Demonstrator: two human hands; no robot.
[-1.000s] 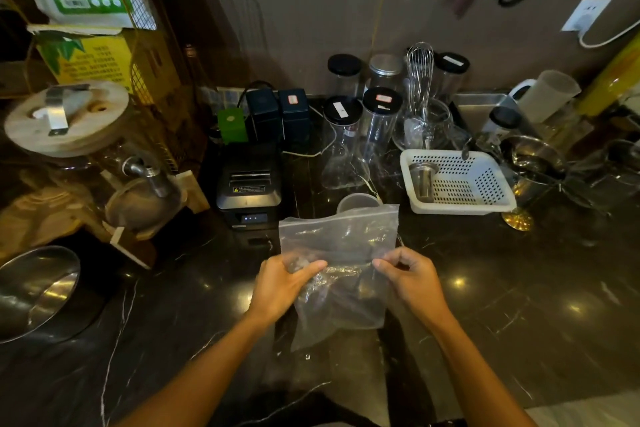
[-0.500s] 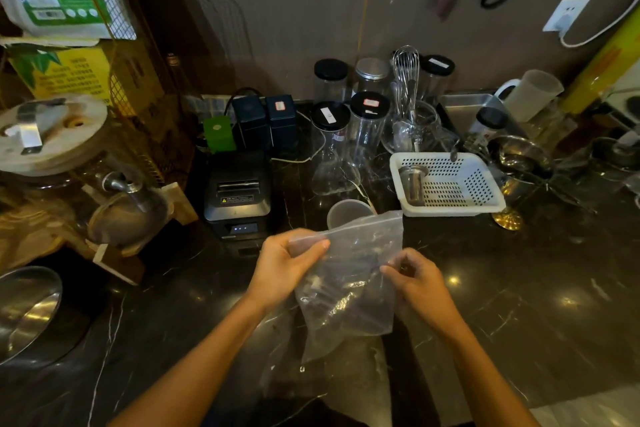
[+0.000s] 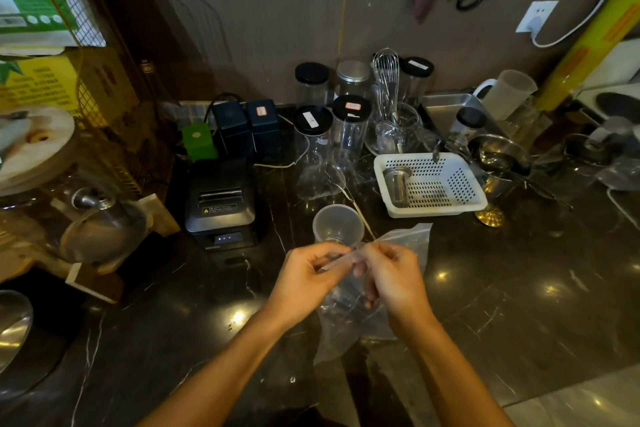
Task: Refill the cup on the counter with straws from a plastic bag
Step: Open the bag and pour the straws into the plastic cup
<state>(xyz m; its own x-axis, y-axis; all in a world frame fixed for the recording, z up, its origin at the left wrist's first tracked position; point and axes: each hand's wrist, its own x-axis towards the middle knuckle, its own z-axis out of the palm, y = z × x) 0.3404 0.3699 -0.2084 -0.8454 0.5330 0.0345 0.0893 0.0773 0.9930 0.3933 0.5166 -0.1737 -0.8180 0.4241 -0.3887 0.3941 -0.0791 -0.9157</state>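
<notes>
Both hands pinching the top edge of a clear bag (image 3: pixel 360 322) over a dark counter (image 3: pixel 519 305), just in front of an empty plastic cup (image 3: pixel 337 224). Left hand (image 3: pixel 306 279) and right hand (image 3: pixel 393 279) nearly touching, fingers curled in, thumb and fingertips closed on the bag's mouth. Rest of the bag hanging and trailing onto the counter below the hands, one corner lying flat to the right. Dark shapes inside the bag, probably straws, too blurred to confirm.

Likely step: opening the bag. Best done by gripping opposite lips of the mouth and pulling apart evenly, keeping the bag low over the counter so nothing spills. Cup close to the knuckles and light, so easily knocked; worth steadying before straws go in.

Writing mostly unreadable. Small white and red labels on the black jar lids (image 3: pixel 313 120) and on a dark box (image 3: pixel 262 121), text too small. Yellow warning sticker on the receipt printer (image 3: pixel 221 204), lettering illegible. Green and yellow cartons (image 3: pixel 38 83) at left with printed text, not legible.
</notes>
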